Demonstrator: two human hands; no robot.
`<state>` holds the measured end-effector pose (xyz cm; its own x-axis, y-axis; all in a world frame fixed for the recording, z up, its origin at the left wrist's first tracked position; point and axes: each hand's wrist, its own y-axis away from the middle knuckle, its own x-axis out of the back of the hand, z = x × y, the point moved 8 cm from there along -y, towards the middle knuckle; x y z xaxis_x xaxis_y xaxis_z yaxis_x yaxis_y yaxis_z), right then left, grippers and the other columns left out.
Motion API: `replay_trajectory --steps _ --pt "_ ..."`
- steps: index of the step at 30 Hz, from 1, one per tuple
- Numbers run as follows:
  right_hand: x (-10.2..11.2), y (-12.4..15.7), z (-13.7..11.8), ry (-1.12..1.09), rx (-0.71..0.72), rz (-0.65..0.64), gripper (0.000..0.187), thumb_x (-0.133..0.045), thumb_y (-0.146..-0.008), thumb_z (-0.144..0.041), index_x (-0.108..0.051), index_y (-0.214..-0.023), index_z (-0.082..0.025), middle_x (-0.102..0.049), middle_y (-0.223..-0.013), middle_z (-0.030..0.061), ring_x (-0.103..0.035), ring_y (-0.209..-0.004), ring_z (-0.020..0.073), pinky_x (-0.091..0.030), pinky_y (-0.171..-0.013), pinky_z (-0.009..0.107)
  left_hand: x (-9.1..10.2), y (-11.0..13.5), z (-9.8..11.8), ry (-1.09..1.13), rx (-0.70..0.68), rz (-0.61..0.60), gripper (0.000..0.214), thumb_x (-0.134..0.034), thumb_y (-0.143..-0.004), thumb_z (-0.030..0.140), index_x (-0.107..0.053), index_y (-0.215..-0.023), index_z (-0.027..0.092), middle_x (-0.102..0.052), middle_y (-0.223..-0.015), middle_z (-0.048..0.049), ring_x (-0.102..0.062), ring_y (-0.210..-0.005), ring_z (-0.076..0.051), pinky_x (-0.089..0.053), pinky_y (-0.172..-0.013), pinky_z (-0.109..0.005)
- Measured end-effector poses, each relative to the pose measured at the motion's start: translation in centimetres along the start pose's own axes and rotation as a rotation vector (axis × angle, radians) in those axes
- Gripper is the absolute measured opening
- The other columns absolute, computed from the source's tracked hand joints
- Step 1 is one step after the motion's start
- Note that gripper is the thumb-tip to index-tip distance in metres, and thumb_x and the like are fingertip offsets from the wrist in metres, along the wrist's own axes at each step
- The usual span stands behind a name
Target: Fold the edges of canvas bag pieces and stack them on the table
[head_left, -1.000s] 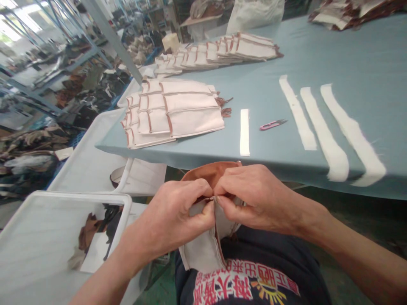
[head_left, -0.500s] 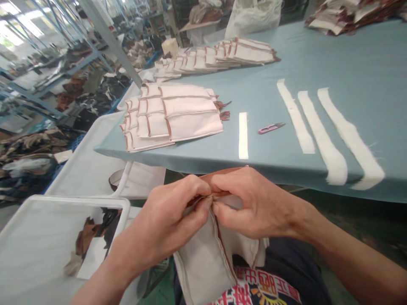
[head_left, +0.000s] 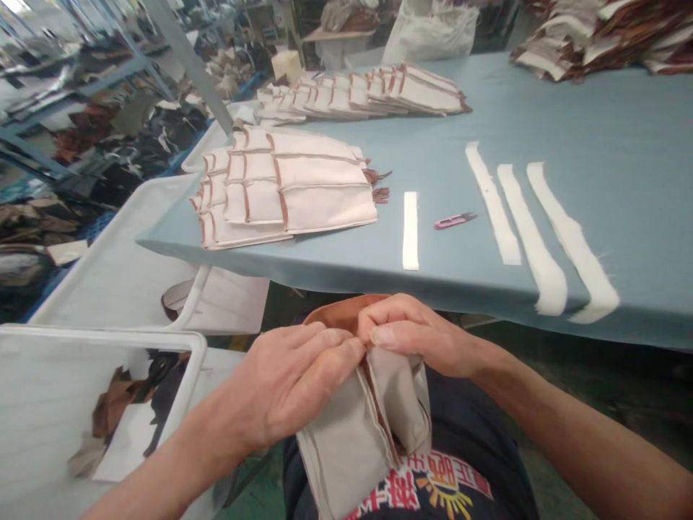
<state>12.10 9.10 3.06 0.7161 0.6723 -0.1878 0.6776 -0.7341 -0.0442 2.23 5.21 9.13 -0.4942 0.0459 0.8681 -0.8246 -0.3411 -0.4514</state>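
In front of my lap I hold a beige sewn fabric piece (head_left: pixel 346 451) with a brown edge and a seam running down its middle. My left hand (head_left: pixel 300 372) pinches its top edge at the seam. Right beside it, the thumb and fingers of my right hand (head_left: pixel 425 334) are closed on the same spot, the two hands nearly touching. A brown band (head_left: pixel 342 312) of the piece curves up behind my fingers. The lower part of the fabric hangs over a dark apron with red print (head_left: pixel 433 484). What lies between the fingertips is hidden.
On the blue-covered table (head_left: pixel 433 159) lie overlapping beige pieces (head_left: pixel 325 177), another row of them (head_left: pixel 357 94), a short white strip (head_left: pixel 411 231), pink thread snips (head_left: pixel 455 221) and longer white strips (head_left: pixel 533 238). White bins (head_left: pixel 203 347) with scraps stand at left.
My right hand has shifted slightly left, its thumb now lying on top of the seam. My left fingers have rolled over the edge. The view has tilted slightly.
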Motion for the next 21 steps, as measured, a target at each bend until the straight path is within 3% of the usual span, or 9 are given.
replay_trajectory --steps 2,4,7,10,14,17,21 --pt "-0.3 -0.2 0.2 -0.047 -0.001 0.002 0.047 -0.053 -0.096 -0.060 -0.063 -0.083 -0.016 -0.059 -0.082 0.0030 -0.051 -0.075 0.0149 -0.041 -0.067 0.026 0.2 0.2 0.3 -0.097 -0.016 0.018 0.014 -0.047 -0.104 0.009 -0.057 -0.113 0.008 -0.074 -0.090 -0.0099 -0.068 -0.076 -0.017 -0.052 -0.069 -0.028" --pt "-0.8 -0.2 0.9 -0.087 -0.048 0.009 0.054 -0.052 -0.095 -0.068 -0.065 -0.091 -0.015 -0.060 -0.085 0.0040 -0.051 -0.075 0.0150 -0.042 -0.067 0.026 0.3 0.4 0.3 -0.164 -0.011 0.021 0.016 -0.047 -0.104 0.009 -0.057 -0.117 0.007 -0.076 -0.093 -0.0102 -0.069 -0.077 -0.018 -0.054 -0.069 -0.030" --pt "-1.2 -0.1 2.4 -0.145 -0.144 0.048 0.055 -0.058 -0.092 -0.070 -0.055 -0.077 -0.017 -0.045 -0.068 -0.0031 -0.035 -0.060 0.0097 -0.029 -0.053 0.023 0.2 0.9 0.0 -0.169 0.017 -0.006 0.017 -0.043 -0.105 0.010 -0.057 -0.115 0.011 -0.075 -0.093 -0.0076 -0.069 -0.077 -0.018 -0.055 -0.068 -0.029" --pt "-1.5 0.1 2.8 -0.170 -0.163 0.069 0.056 -0.063 -0.090 -0.068 -0.043 -0.070 -0.020 -0.035 -0.065 -0.0067 -0.026 -0.057 0.0081 -0.021 -0.051 0.023 0.2 1.7 -0.5 -0.134 0.059 0.007 0.018 -0.041 -0.106 0.012 -0.056 -0.116 0.014 -0.074 -0.090 -0.0051 -0.068 -0.076 -0.016 -0.054 -0.066 -0.026" --pt "-1.4 0.2 1.6 0.025 -0.166 0.059 0.058 -0.058 -0.092 -0.069 -0.037 -0.069 -0.021 -0.029 -0.067 -0.0067 -0.023 -0.060 0.0094 -0.019 -0.052 0.024 0.5 2.3 -0.4 -0.125 0.067 0.040 0.017 -0.044 -0.105 0.011 -0.055 -0.117 0.014 -0.073 -0.088 -0.0049 -0.065 -0.073 -0.015 -0.053 -0.066 -0.025" --pt "-1.6 0.4 0.3 0.215 -0.197 -0.006 0.057 -0.050 -0.097 -0.068 -0.041 -0.069 -0.020 -0.033 -0.068 -0.0056 -0.029 -0.062 0.0096 -0.023 -0.052 0.024 0.9 2.3 -0.1 -0.087 0.060 0.047 0.014 -0.047 -0.104 0.010 -0.056 -0.114 0.014 -0.072 -0.086 -0.0056 -0.065 -0.075 -0.015 -0.053 -0.068 -0.025" --pt "-2.2 0.7 -1.0 0.275 -0.162 -0.059 0.044 -0.050 -0.101 -0.053 -0.046 -0.072 -0.019 -0.038 -0.068 -0.0054 -0.033 -0.061 0.0093 -0.029 -0.053 0.022 1.2 2.0 0.3 -0.120 0.019 0.028 0.015 -0.044 -0.104 0.010 -0.056 -0.112 0.015 -0.071 -0.082 -0.0046 -0.062 -0.069 -0.016 -0.050 -0.062 -0.027"
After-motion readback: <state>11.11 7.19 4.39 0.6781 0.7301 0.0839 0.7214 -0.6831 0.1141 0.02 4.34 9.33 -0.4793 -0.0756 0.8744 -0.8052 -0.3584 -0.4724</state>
